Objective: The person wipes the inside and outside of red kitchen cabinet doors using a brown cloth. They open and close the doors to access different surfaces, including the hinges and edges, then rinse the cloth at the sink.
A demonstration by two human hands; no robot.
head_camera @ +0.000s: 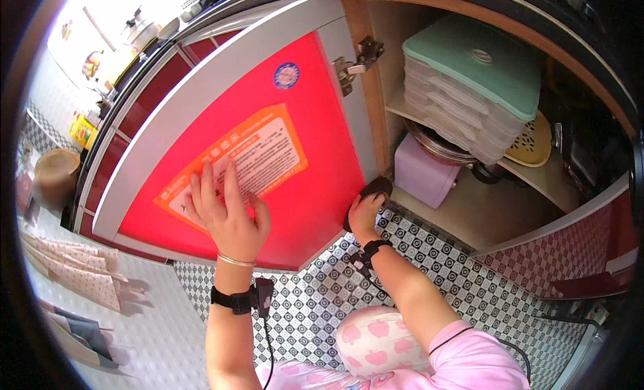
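A red cabinet door (322,198) with a pale frame stands swung wide before me. My left hand (234,219) is over its inner face with fingers apart, holding nothing. Its fingertips overlap an orange-and-white printed sticker (271,153); whether they press on it is hard to tell. Low down by the door's hinge-side corner, my right hand (367,216) grips a dark brown object (378,187), perhaps a cloth or a scrubbing pad. Part of that object is hidden under my fingers. A metal hinge (347,74) joins the door to the wooden cabinet frame (371,88).
Inside the cabinet, a stacked clear container with a green lid (468,63) sits on a shelf (533,181). Beside it is a yellow perforated plate (531,143). Below stands a lilac box (422,171). A second door (558,244) opens at right. Patterned tiles (312,314) cover the floor.
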